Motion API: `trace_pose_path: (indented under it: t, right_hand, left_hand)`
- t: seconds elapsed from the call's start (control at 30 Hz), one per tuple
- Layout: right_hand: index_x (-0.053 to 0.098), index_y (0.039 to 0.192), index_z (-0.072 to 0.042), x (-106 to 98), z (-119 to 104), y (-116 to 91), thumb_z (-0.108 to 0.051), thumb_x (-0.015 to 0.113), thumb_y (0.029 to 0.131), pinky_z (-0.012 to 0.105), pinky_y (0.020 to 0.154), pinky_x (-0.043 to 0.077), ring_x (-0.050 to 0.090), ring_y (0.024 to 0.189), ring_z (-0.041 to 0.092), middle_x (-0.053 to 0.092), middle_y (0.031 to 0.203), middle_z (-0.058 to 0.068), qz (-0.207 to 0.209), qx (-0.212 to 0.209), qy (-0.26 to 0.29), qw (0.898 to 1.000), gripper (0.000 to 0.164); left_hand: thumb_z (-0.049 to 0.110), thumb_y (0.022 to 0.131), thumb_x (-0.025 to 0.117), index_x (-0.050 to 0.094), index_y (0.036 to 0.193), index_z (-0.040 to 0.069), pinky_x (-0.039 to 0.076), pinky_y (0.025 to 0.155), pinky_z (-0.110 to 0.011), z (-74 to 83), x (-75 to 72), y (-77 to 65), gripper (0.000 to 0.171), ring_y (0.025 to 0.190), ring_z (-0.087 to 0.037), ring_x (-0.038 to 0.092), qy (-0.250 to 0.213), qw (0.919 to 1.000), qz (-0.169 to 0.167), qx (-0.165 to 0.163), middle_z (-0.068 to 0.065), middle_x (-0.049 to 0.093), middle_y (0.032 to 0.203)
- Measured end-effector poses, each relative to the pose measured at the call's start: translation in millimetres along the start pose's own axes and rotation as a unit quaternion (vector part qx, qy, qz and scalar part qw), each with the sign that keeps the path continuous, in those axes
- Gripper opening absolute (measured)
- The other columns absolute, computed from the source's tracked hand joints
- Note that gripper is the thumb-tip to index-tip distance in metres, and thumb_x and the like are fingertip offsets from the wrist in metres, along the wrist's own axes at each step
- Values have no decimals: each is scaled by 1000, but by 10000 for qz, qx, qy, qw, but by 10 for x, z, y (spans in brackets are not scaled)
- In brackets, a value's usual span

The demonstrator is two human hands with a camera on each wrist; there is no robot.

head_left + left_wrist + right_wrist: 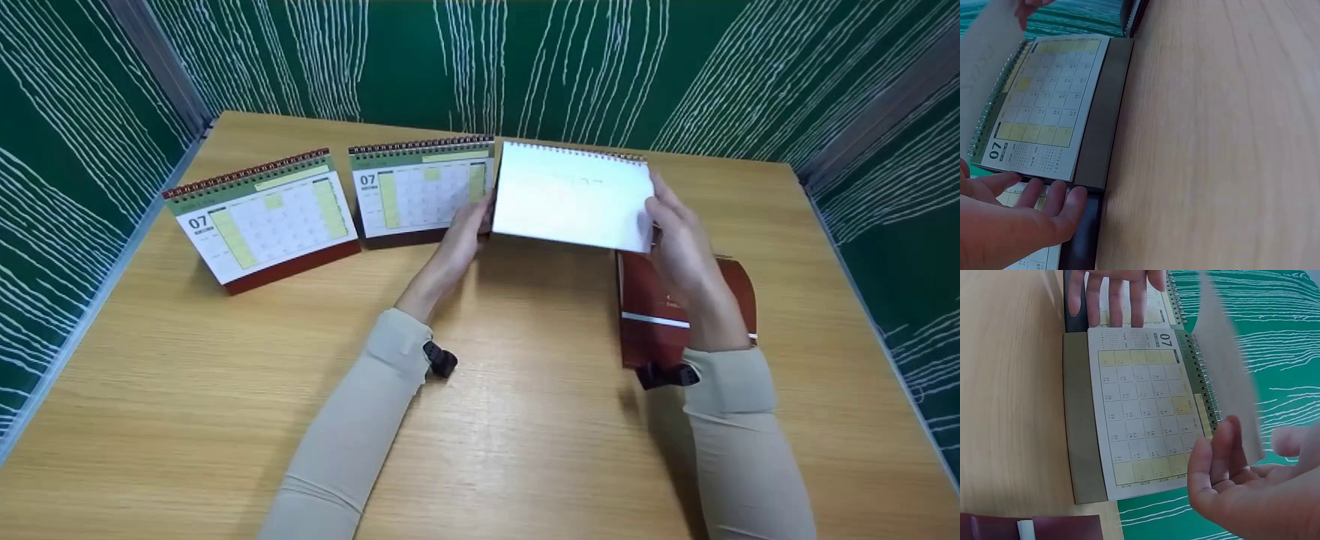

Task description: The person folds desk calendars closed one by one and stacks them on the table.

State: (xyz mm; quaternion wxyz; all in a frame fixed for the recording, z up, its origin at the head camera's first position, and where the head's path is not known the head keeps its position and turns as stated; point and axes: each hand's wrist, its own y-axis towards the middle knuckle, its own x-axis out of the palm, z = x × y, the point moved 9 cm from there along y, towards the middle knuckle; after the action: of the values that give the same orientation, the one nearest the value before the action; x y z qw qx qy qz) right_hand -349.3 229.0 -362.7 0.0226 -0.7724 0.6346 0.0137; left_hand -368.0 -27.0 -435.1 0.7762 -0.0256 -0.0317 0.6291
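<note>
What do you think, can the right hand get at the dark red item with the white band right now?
Probably yes: the dark red item lies close to the right hand, its left part uncovered in the head view. The hand would likely need to let go of the white page first.

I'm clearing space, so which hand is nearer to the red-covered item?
Right. The right hand overlaps the red-covered item in the head view; the left hand is farther off, beside the left edge of the white page.
</note>
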Motion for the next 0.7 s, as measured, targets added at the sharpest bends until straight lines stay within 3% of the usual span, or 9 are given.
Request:
trace_pose_path:
  t: [0.1,0.27,0.43,0.6,0.7]
  right_hand:
    - [10,172,-28,-30,42,2,-29,39,115,43,129,25,24,157,23,10,179,-4,132,52,-177,9997,65]
    - [14,171,-36,-81,109,12,-28,44,113,46,124,38,44,143,29,23,175,4,398,154,-646,9970,66]
    - [16,170,-43,-124,179,34,-26,48,113,42,118,46,50,133,29,38,165,10,648,243,-1053,9920,67]
    - [16,169,-44,-147,235,54,-22,48,113,30,103,52,55,124,26,51,146,13,842,187,-1399,9864,69]
    - [16,170,-44,-170,265,59,-22,49,112,25,91,51,55,118,25,53,137,12,990,173,-1671,9808,70]
  left_hand:
    - [45,116,22,33,167,13,32,124,-54,16,5,11,62,144,-28,41,-166,9998,-19,107,-13,43,155]
    - [49,115,21,26,170,19,32,124,-51,-20,-11,-19,63,146,-26,38,-64,9999,27,-73,-11,32,162]
    - [51,115,24,24,171,21,32,125,-47,-38,-22,-31,63,152,-24,31,129,9997,74,-169,-9,25,167]
    - [49,115,29,26,170,21,17,131,-40,4,-34,-23,62,160,-18,17,602,9981,133,12,-5,20,175]
    - [44,114,35,27,170,22,12,132,-41,21,-32,-10,60,160,-20,15,696,9973,197,90,-5,19,176]
